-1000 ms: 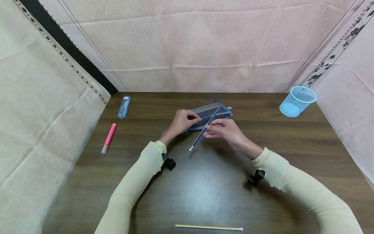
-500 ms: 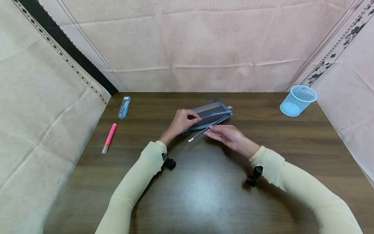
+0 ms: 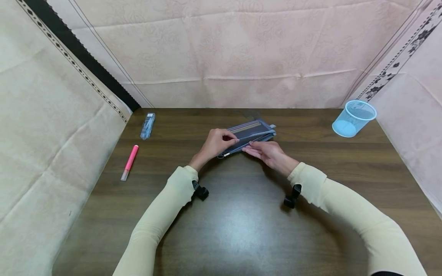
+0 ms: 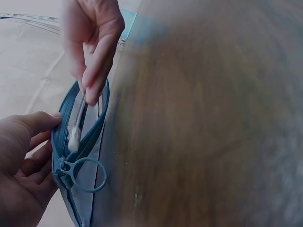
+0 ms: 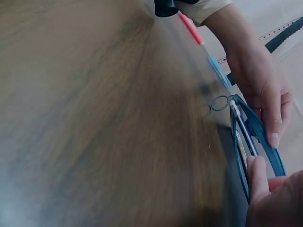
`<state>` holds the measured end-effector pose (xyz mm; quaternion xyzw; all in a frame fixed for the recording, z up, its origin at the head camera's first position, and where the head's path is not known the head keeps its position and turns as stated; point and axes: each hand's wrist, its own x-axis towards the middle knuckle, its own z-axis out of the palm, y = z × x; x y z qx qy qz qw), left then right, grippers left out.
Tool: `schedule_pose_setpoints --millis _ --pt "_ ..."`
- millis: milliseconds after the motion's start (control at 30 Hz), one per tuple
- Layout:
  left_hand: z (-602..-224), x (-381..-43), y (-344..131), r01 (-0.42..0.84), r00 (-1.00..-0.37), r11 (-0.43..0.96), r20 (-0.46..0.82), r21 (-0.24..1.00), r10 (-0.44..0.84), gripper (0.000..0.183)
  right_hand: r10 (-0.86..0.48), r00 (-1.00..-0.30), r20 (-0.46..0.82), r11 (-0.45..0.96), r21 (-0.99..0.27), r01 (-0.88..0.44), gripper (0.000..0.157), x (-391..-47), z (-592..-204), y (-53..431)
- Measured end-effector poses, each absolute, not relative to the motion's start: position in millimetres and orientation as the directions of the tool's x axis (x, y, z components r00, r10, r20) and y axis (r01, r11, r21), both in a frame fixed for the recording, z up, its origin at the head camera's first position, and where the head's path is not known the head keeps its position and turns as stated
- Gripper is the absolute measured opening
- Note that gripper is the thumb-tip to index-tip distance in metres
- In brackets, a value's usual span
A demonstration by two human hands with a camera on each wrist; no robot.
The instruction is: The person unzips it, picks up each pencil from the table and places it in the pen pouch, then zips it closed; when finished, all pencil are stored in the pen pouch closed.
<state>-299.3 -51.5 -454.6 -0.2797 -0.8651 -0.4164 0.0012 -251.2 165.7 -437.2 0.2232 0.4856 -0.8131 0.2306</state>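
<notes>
A blue zip pencil case (image 3: pixel 252 132) lies near the back middle of the table, its zip undone and a ring pull (image 4: pixel 90 175) hanging at one end. My left hand (image 3: pixel 217 143) pinches one edge of the opening between thumb and fingers. With my right hand (image 3: pixel 271 153) I hold a dark blue pencil (image 5: pixel 244 126) by fingers and thumb. It lies lengthwise within the opening, its white eraser end (image 4: pixel 74 139) beside the ring pull. Another slim gold-coloured stick (image 5: pixel 241 147) shows inside the case. The pencil's far end is hidden.
A pink highlighter (image 3: pixel 129 162) and a blue-wrapped packet (image 3: pixel 147 125) lie on the left of the table (image 3: pixel 221 230). A light blue mesh cup (image 3: pixel 354 119) stands at the back right. Cloth hangs along the back and both sides.
My right hand has swung the pencil flatter and lowered it into the case's opening. My left hand stays put. The yellow pencil at the front edge is no longer in view.
</notes>
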Motion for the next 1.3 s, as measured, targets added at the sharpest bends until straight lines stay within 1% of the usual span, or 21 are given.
schedule_pose_setpoints --millis 100,300,367,600,700,900,1167,1300 --pt "-453.9 -299.3 -50.5 0.484 -0.844 0.501 0.231 0.718 0.485 0.014 -0.130 -0.794 -0.594 -0.437 -0.684 0.584 0.038 -255.5 -437.4 161.9" --pt "-453.9 -298.9 -51.3 0.480 -0.847 0.505 0.228 0.717 0.481 0.014 -0.109 -0.792 -0.600 -0.480 -0.666 0.571 0.033 -262.0 -436.7 159.6" --pt "-454.4 -298.7 -51.3 0.481 -0.846 0.505 0.228 0.717 0.482 0.014 -0.111 -0.790 -0.603 -0.492 -0.657 0.571 0.034 -261.8 -435.8 160.1" --pt "-455.2 -298.3 -51.5 0.486 -0.844 0.505 0.233 0.714 0.483 0.014 -0.174 -0.767 -0.617 -0.466 -0.635 0.616 0.043 -251.4 -431.2 159.7" --pt "-455.8 -298.8 -51.3 0.488 -0.842 0.502 0.235 0.714 0.485 0.014 -0.200 -0.765 -0.613 -0.445 -0.639 0.628 0.043 -245.6 -429.5 157.7" --pt "-456.1 -298.3 -52.5 0.485 -0.845 0.498 0.237 0.719 0.480 0.014 -0.211 -0.773 -0.599 -0.414 -0.661 0.625 0.043 -241.4 -428.2 150.5" --pt "-455.9 -295.8 -51.7 0.482 -0.849 0.517 0.230 0.708 0.477 0.013 -0.216 -0.802 -0.557 -0.482 -0.653 0.584 0.047 -252.2 -436.2 149.6" --pt "-454.2 -296.6 -51.5 0.486 -0.850 0.521 0.241 0.702 0.468 0.013 -0.233 -0.821 -0.521 -0.478 -0.674 0.563 0.048 -256.6 -436.1 149.5"
